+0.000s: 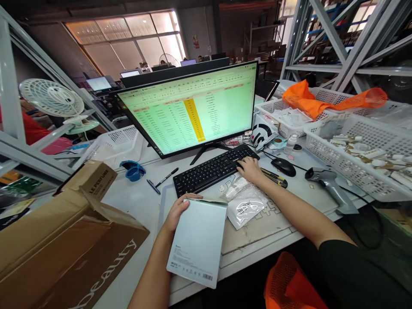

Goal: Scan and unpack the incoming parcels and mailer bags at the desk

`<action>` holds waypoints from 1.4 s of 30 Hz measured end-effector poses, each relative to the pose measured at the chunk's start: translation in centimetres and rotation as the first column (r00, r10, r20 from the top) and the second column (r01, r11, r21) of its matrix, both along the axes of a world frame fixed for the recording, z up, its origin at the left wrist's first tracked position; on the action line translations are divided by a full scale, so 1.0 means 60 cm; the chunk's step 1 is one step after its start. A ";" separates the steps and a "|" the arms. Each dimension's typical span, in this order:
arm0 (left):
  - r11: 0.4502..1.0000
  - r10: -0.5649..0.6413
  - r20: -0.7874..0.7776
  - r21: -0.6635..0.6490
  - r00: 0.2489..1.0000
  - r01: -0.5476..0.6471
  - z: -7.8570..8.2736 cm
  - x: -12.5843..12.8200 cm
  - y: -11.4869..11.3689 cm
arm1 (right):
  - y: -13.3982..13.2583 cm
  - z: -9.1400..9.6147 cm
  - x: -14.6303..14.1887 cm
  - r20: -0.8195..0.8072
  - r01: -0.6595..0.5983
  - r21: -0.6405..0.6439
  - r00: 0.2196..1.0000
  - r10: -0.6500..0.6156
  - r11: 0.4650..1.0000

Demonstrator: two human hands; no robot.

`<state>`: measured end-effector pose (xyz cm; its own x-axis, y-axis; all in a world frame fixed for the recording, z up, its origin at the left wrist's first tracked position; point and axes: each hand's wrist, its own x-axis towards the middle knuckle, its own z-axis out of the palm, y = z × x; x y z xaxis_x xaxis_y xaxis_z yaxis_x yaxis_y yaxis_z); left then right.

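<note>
My left hand (pixel 176 214) grips the upper left edge of a flat pale-blue box (pixel 199 240), its fingers going behind and its thumb on top. Small print and a barcode show on the lower part of the box, which tilts over the desk's front edge. On the right end of a black keyboard (pixel 209 172) rests my right hand (pixel 249 169), fingers spread over the keys and holding nothing. Clear and white plastic packets (pixel 246 209) lie between the box and my right forearm. Partly under that wrist is a yellow-and-black utility knife (pixel 276 177).
A monitor (pixel 225 111) showing a spreadsheet stands behind the keyboard. To the right are a mouse (pixel 283 166), a barcode scanner (pixel 331 186) and a white basket (pixel 322 139) of small bottles. An open carton (pixel 119 244) fills the left; pens (pixel 166 177) and blue tape (pixel 133 171) lie beyond it.
</note>
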<state>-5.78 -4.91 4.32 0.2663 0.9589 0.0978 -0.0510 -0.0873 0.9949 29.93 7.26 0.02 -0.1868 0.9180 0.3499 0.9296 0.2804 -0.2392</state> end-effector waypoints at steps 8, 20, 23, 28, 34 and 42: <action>1.000 -0.009 -0.039 0.006 0.999 0.009 -0.005 -0.005 0.004 | -0.007 -0.001 0.006 -0.034 0.000 0.014 0.999 0.001 1.000; 1.000 -0.001 0.005 0.022 1.000 0.001 -0.021 -0.013 0.012 | -0.004 -0.004 0.005 -0.047 -0.021 -0.007 0.999 0.020 1.000; 0.999 0.034 0.077 0.012 0.996 -0.035 -0.017 -0.007 0.003 | -0.002 -0.007 0.005 -0.052 -0.022 -0.007 0.998 0.021 1.000; 0.988 0.146 0.239 0.019 0.960 -0.155 -0.003 -0.003 -0.011 | -0.003 -0.007 0.004 -0.062 -0.025 -0.008 0.998 0.024 1.000; 0.938 0.276 0.245 0.143 0.930 -0.316 0.025 -0.011 -0.021 | -0.006 -0.005 0.002 -0.079 -0.021 -0.008 0.997 0.020 1.000; 0.802 0.424 0.300 0.313 0.854 -0.508 0.036 -0.007 -0.036 | -0.003 -0.010 0.003 -0.073 -0.008 -0.011 0.997 0.008 1.000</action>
